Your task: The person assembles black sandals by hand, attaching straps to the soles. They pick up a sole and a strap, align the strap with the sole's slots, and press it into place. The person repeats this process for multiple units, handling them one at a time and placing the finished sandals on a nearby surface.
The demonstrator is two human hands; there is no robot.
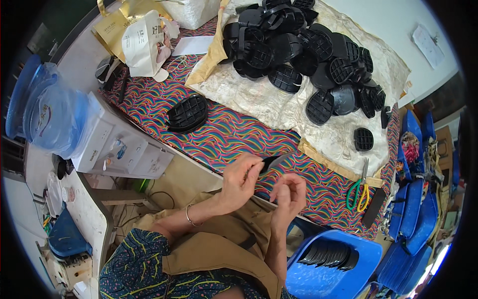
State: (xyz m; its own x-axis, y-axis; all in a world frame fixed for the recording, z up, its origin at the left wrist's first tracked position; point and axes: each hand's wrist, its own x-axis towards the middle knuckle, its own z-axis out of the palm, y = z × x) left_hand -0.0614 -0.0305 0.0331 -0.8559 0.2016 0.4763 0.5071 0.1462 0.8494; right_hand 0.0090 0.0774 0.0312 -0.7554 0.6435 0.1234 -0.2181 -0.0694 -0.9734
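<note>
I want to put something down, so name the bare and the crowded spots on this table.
The patterned cloth is bare between the black stack and the pale sheet, and again between the right hand and the scissors. The sheet's lower-left strip is open too. Its upper part is crowded by a pile of black pieces.

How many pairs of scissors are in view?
1: the scissors with green and yellow handles, on the table to the right of the right hand, beside the black block. Others may be hidden.
</note>
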